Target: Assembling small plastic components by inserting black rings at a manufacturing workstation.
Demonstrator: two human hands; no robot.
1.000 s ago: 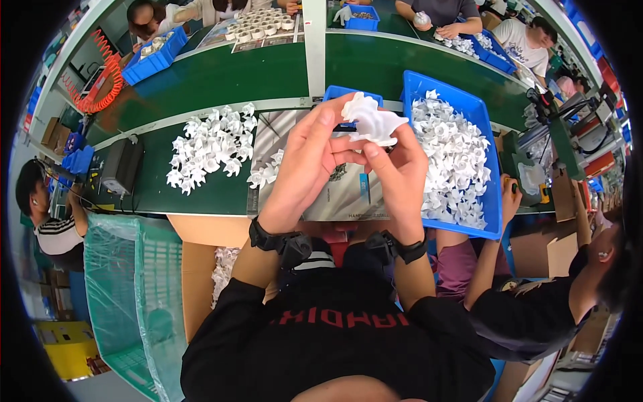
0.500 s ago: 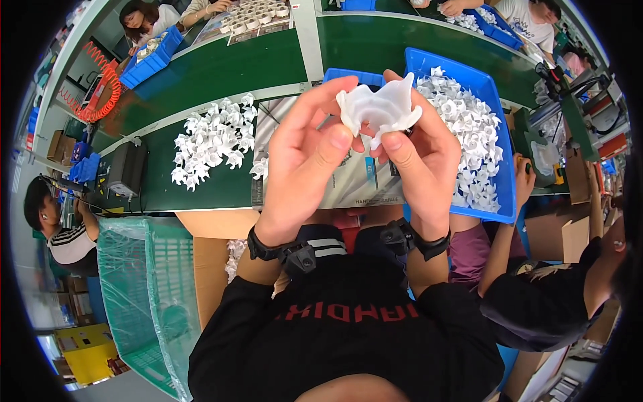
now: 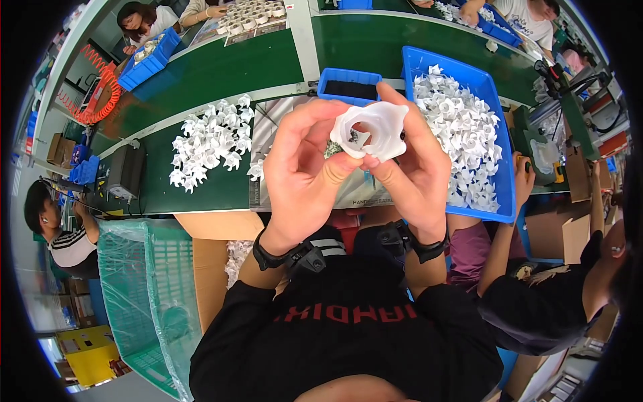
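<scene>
A white, petal-edged flower-shaped cup is held up in front of me, its wide mouth turned toward me and a hole showing through its base. My left hand grips its left side, with the thumb at the lower rim. On the other side, my right hand has its fingers behind the cup and its thumb along the lower edge. Both thumb tips nearly meet below the opening. To the right, a large blue bin holds many similar white pieces. A loose pile of white pieces lies on the green bench to the left.
A small blue tray with black lining or contents stands behind my hands. Printed sheeting covers the bench before me. An open cardboard box and a green plastic-lined basket stand at left. A co-worker's hand is beside the blue bin.
The white cup has been turned so its mouth and the hole in its base face me. Both hands have moved slightly lower and left, uncovering the small blue tray.
</scene>
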